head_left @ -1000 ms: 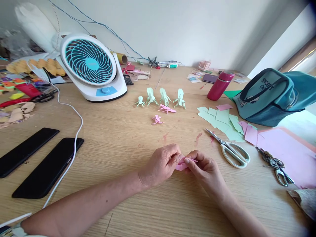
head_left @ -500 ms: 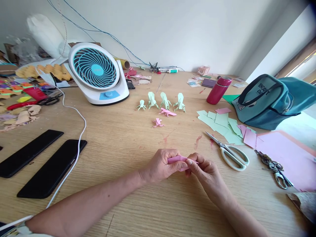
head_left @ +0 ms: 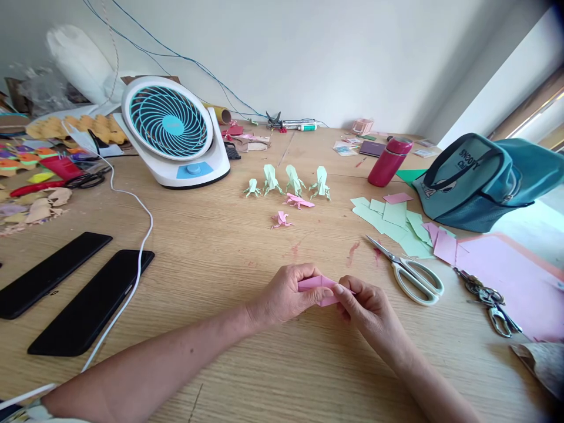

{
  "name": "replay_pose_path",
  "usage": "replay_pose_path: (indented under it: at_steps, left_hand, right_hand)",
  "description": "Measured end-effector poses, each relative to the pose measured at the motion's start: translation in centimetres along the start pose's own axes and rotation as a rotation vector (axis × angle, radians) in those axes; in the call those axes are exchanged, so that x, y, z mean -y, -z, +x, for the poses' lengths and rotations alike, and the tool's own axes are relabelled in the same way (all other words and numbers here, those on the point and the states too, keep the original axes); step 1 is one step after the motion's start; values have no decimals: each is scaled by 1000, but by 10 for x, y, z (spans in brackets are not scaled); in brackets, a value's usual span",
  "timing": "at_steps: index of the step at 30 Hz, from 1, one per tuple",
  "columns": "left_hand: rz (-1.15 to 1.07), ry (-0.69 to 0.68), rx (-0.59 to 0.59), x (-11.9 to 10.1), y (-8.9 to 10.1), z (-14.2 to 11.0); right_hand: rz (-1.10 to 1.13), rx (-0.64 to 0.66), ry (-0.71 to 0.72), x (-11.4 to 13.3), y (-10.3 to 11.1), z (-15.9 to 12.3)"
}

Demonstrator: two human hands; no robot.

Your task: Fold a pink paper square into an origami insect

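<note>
A folded piece of pink paper [head_left: 312, 283] is pinched between both hands above the front of the wooden table. My left hand [head_left: 284, 296] is closed round its left end, thumb along the near side. My right hand [head_left: 363, 302] pinches the right, pointed end between thumb and fingers; parts of the fold are hidden behind the fingers. Farther back stand several pale green origami insects [head_left: 294, 180] in a row. In front of them are a long pink origami insect [head_left: 299, 201] and a smaller pink one [head_left: 282, 220].
White-handled scissors [head_left: 418, 281] and keys [head_left: 489, 299] lie right of my hands, near green paper scraps [head_left: 396, 212] and pink sheets [head_left: 506, 282]. Behind are a red flask [head_left: 390, 161] and teal bag [head_left: 476, 182]. At left are a fan [head_left: 171, 129], black phones [head_left: 90, 302] and a white cable [head_left: 147, 226].
Both hands keep their hold on the pink paper. The right fingers have shifted slightly, and a little more of the paper's lower part shows between the hands.
</note>
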State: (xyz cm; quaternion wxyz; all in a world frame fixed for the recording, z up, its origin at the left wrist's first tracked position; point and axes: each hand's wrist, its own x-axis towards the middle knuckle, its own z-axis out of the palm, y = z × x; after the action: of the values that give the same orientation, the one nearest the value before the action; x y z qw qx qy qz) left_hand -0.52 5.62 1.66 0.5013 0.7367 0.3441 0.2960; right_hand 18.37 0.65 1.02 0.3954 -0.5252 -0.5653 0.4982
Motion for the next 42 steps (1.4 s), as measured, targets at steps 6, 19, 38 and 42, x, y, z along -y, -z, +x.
replay_pose_path:
  at_steps: [6,19,38,42]
  left_hand:
    - [538,-661,-252,-3,5,-3]
    - [884,-988,-216,-3,10,-4]
    - [809,-630,31,5,-10,-37]
    - [779,-624,38,2,-6,-44]
  right_hand:
    - [177,-88,-90,7,1,2]
    - [-117,45,-66,11,8,-3]
    - [-941,106,698,-6,7,-32]
    - [-956,114,715,-5,7,-35]
